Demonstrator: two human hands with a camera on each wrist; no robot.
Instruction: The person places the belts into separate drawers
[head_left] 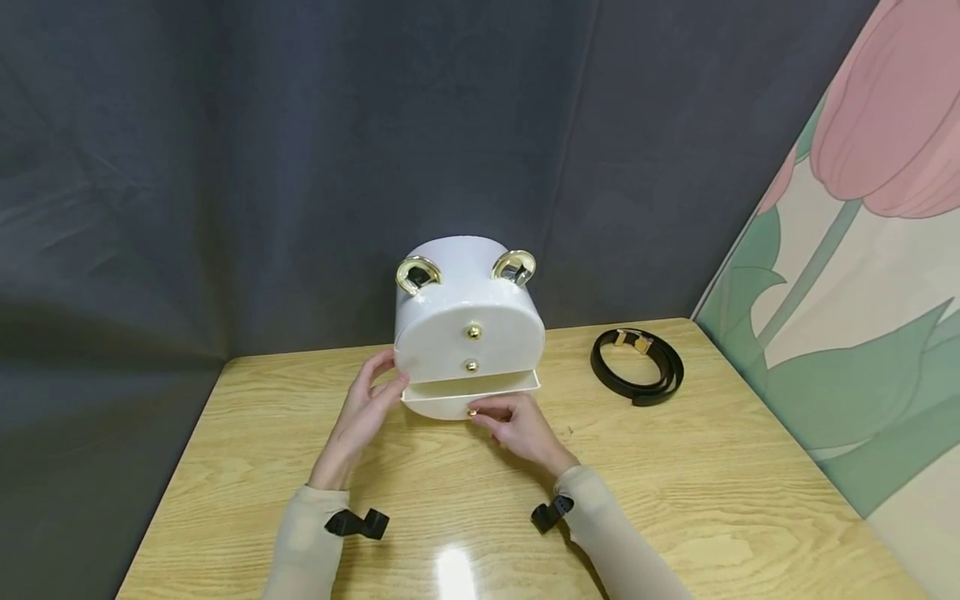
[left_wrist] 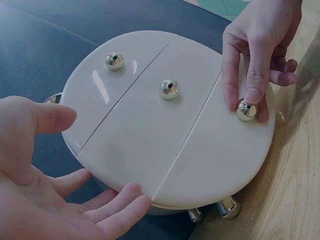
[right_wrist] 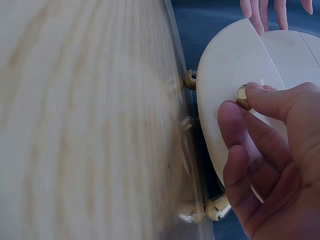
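A white rounded jewelry box point(head_left: 468, 312) with gold ring ears stands at the back of the table. Its bottom drawer point(head_left: 438, 407) sits partly pulled out in the head view, showing a pale interior. My right hand point(head_left: 521, 427) pinches the gold knob point(left_wrist: 246, 111) of that drawer between thumb and fingers. At the box's left side is my left hand point(head_left: 363, 412), its fingers extended and touching the edge. Two more gold knobs, the top knob point(left_wrist: 114, 61) and the middle knob point(left_wrist: 169, 89), show on the front.
A coiled black belt point(head_left: 630, 389) with a gold buckle lies on the wooden table point(head_left: 420, 500) right of the box. Behind stands a dark curtain point(head_left: 337, 167). A tulip-patterned panel point(head_left: 862, 333) borders the right side. Short gold feet point(right_wrist: 217, 207) support the box.
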